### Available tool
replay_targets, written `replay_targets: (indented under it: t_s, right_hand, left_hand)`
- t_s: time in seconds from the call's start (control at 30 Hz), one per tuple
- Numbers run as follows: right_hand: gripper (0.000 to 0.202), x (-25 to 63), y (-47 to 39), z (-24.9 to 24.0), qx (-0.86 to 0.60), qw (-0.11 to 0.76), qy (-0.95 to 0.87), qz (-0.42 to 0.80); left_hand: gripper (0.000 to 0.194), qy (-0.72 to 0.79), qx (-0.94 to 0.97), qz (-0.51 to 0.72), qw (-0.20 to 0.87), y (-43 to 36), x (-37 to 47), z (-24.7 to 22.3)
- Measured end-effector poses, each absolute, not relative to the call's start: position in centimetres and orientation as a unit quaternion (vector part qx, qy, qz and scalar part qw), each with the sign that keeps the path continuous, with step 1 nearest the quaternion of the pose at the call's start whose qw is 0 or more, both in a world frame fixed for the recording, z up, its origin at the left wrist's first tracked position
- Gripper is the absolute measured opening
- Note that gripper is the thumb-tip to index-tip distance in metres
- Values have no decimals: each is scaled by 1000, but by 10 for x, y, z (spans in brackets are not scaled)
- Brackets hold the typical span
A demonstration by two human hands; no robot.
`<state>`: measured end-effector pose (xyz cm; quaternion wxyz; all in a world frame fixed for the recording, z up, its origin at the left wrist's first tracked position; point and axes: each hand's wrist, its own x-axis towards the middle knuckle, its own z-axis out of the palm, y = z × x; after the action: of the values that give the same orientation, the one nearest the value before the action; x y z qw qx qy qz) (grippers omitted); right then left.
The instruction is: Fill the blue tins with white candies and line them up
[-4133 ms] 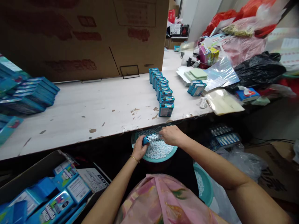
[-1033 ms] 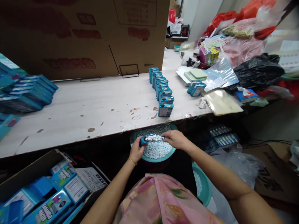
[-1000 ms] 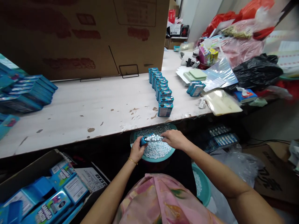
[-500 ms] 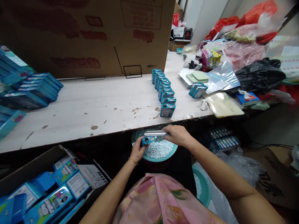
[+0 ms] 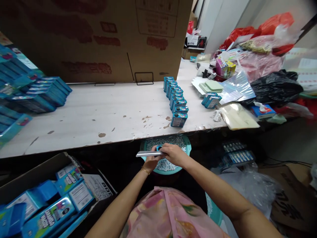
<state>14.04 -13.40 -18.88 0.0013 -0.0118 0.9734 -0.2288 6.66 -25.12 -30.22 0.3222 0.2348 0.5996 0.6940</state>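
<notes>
Left hand [image 5: 151, 162]: fingers wrapped round the small blue box [image 5: 159, 148], only part of its end showing between my hands. Right hand [image 5: 173, 154]: fingers clenched on the metal scoop [image 5: 149, 153], which lies across in front of my left fingers and points left; the same hand is right up against the box. Can't tell from here whether the fingertips are pressing its top or just beside it. All of it sits over the basin [image 5: 189, 146] of white pellets [image 5: 166, 165], just below the front edge of the tabletop [image 5: 109, 107]. My read on the step: box-end work, most likely seating the flap with the scoop parked in the same grip; fill level hidden, so not confirmed. Next move calls for a steady left grip, scoop kept clear of the flap, and the box held over the basin so any spill lands back in it. Reference for finished ones, I'd judge: the row of blue boxes [image 5: 175, 98], upright, running from near the front edge back toward the large carton [image 5: 99, 49]. Two more blue boxes [image 5: 212, 100] stand right of the row, also short of that front edge.
</notes>
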Motion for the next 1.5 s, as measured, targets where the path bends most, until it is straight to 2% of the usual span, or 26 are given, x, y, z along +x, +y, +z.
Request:
replay_targets:
  t_s: [0.13,0.2,0.4,0.6,0.8,1.03,1.23,1.33,1.4,1.5]
  right_hand:
    - [16,140,-123,-185,48,-153,922,-352]
    - [13,144,-112,-182,88,-190,908,-364]
    - [14,158,-104,-179,79,-196,920,-330]
    - [34,148,-104,-170,-5,-121,978,-169]
    - [29,124,-52,-155,41,-151,985,-71]
    - [31,117,-20,-163,109,-153,978,93]
    - [33,109,-1,-172,139,-166,968,126]
    - [35,112,-2,-172,138,-181,966,121]
    - [37,121,-12,-172,132,-212,963,106]
    - [39,139,-32,-180,124,-252,958,59]
  left_hand:
    - [40,589,230,715,297,-258,62,-297]
    - [42,592,227,721,280,-265,59,-296]
    - [40,582,244,731,259,-262,62,-292]
    - [34,608,277,708,228,-222,57,-271]
    - [62,588,274,734,203,-217,45,-240]
    - [42,696,256,655,146,-290,29,-241]
    - [43,826,166,534,-70,-382,-21,-257]
    - [49,888,78,433,-132,-435,-45,-267]
    - [51,925,28,359,-122,-471,-53,-272]
    - [52,959,-42,275,-46,-519,-57,-279]
